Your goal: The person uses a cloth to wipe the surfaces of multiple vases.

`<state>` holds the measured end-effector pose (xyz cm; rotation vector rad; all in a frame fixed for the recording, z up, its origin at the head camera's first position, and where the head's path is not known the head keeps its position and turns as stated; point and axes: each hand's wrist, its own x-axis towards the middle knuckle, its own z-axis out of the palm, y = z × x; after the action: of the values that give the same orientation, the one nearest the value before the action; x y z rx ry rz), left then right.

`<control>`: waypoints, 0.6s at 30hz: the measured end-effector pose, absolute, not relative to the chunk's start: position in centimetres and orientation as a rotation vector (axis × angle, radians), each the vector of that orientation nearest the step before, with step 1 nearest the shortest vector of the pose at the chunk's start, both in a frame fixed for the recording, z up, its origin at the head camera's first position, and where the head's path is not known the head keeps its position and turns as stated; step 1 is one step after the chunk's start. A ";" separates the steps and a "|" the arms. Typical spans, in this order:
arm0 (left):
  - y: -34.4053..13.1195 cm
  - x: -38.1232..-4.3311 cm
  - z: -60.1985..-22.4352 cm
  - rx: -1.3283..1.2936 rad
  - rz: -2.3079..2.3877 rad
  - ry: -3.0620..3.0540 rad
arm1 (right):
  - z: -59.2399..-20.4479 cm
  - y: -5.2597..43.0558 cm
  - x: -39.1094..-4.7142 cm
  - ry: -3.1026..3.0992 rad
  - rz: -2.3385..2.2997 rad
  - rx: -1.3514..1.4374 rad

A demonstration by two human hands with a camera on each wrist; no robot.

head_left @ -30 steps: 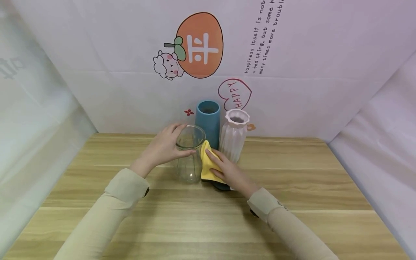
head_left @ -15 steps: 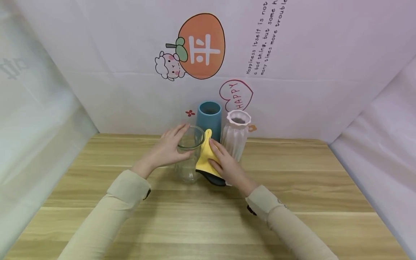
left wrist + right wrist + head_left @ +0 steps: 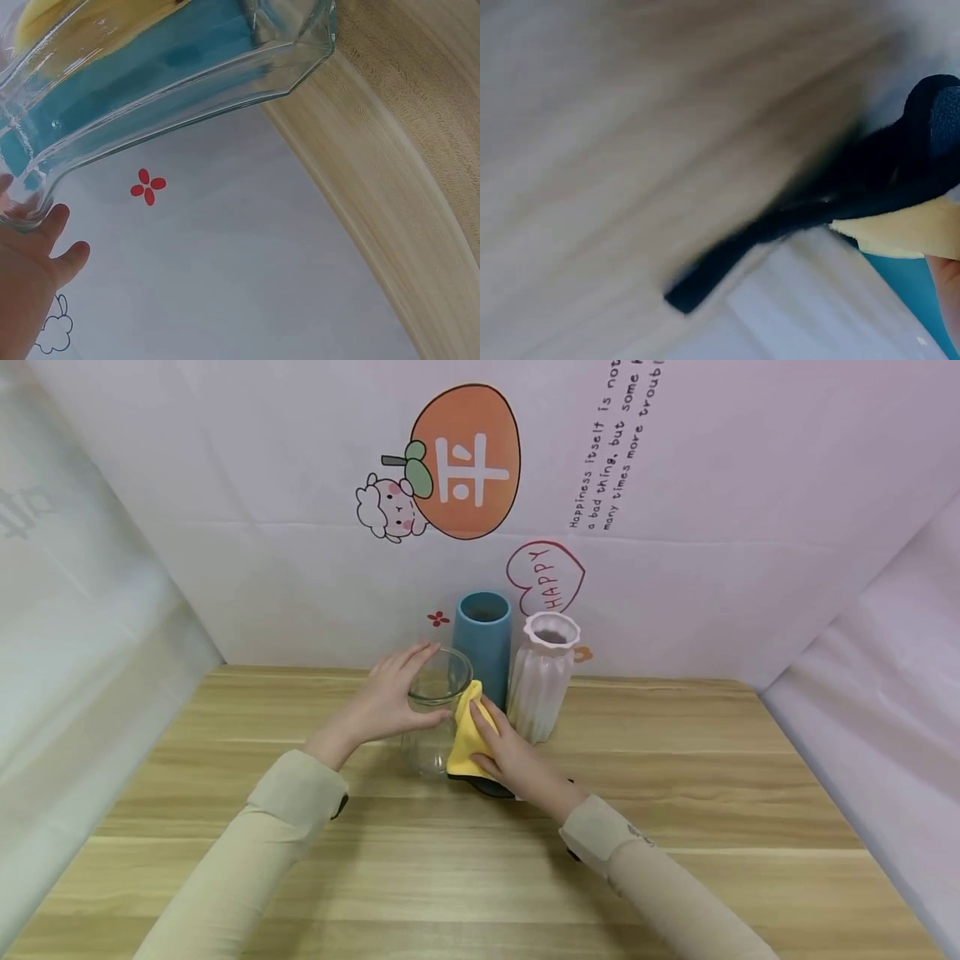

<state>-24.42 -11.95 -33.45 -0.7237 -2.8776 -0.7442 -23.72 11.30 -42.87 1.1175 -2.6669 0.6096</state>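
My left hand (image 3: 386, 697) grips a clear glass vase (image 3: 426, 747) around its rim, thumb at the front and fingers behind. The vase stands on the table, and its ridged side fills the top of the left wrist view. A yellow cloth (image 3: 467, 747) with a dark border and dark underside is pinched in my right hand (image 3: 517, 760), against the vase's right side. Through the glass in the left wrist view, the yellow of the cloth shows. In the right wrist view, the cloth's black border (image 3: 840, 210) hangs loose, while most of that hand lies outside the picture.
Behind the glass vase stands a blue vase (image 3: 480, 652). To its right is a pale pink fluted vase (image 3: 542, 685) with a scalloped rim. The wooden table (image 3: 450, 877) ends at a printed white backdrop (image 3: 675, 602), with white cloth walls at both sides.
My right hand first slid the yellow cloth up along the glass vase, then back down, ending slightly farther left. My left hand keeps its grip on the rim, almost still.
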 end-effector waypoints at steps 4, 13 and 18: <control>-12.1 -24.5 -33.4 -0.706 -0.810 -2.900 | -43.7 12.3 -23.6 -2.695 0.570 1.148; -12.1 -24.3 -33.0 -0.558 -0.824 -2.905 | -43.8 13.0 -23.6 -2.630 0.605 1.191; -12.1 -24.1 -32.8 -0.566 -0.775 -2.900 | -42.9 12.3 -23.9 -2.525 0.666 1.180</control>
<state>-24.07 -12.14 -32.79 -0.5663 -2.8995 -0.7750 -23.88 12.26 -42.92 1.1796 -2.5251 0.6656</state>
